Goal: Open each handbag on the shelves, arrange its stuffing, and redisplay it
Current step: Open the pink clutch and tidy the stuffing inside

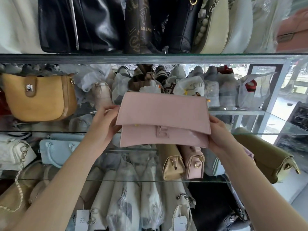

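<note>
A pale pink flap handbag [164, 112] is held up in front of the glass shelves, its flap down and a pink letter clasp on its front. My left hand [104, 121] grips its left end, thumb on the flap. My right hand [220, 132] grips its right end near the lower corner. White stuffing paper [150, 89] shows just behind the bag's top edge; I cannot tell whether it belongs to this bag.
A tan saddle bag [40, 97] stands on the middle glass shelf [236, 112] at left. Black and cream bags fill the top shelf [150, 58]. Below are a light blue bag [58, 150], small beige and pink bags [185, 162], an olive bag [266, 157], and plastic-wrapped bags.
</note>
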